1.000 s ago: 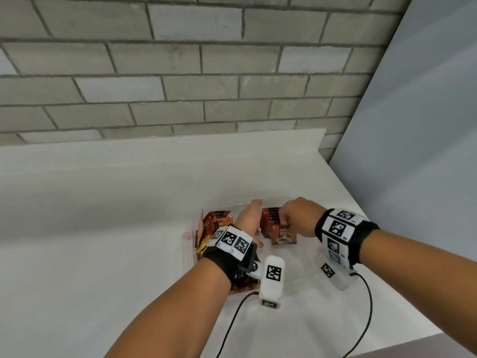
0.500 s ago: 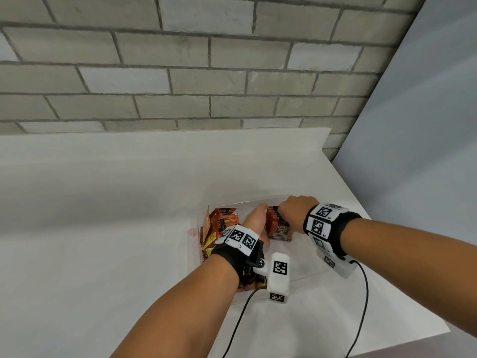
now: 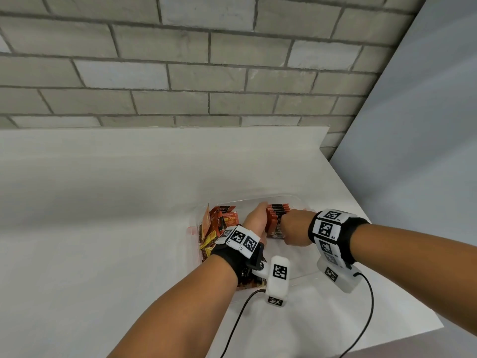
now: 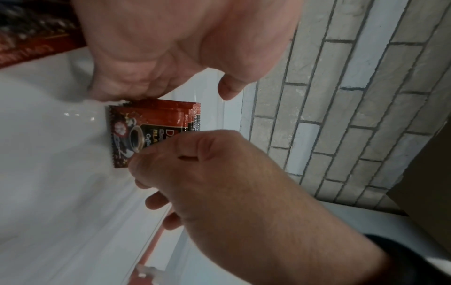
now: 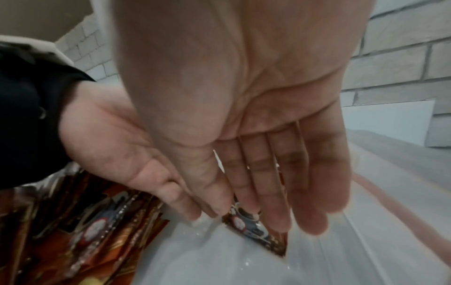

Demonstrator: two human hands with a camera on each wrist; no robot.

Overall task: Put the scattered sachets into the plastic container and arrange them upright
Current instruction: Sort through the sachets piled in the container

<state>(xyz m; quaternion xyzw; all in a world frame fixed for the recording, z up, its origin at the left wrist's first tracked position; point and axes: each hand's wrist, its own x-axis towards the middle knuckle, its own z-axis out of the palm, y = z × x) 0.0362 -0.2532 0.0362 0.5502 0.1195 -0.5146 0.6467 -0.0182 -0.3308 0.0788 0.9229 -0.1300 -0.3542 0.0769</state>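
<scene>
A clear plastic container (image 3: 284, 198) sits on the white table. Inside it, a stack of red coffee sachets (image 3: 277, 211) stands upright on edge near the far right. My left hand (image 3: 258, 218) lies with straight fingers against the stack's left side. My right hand (image 3: 293, 227) presses its flat fingers on the front sachet (image 4: 146, 125). In the right wrist view the right hand (image 5: 280, 173) covers most of the stack (image 5: 253, 231), with the left hand (image 5: 136, 154) beside it. Neither hand holds a sachet.
Loose red and orange sachets (image 3: 219, 226) lie jumbled in the container's left half (image 5: 85, 231). The container's right front floor (image 3: 296, 257) is bare. A brick wall (image 3: 206, 73) rises behind the table, and the table's right edge (image 3: 387, 254) is close.
Both hands have drawn closer together around the stack. The sachets now stand tighter and more upright than a second ago.
</scene>
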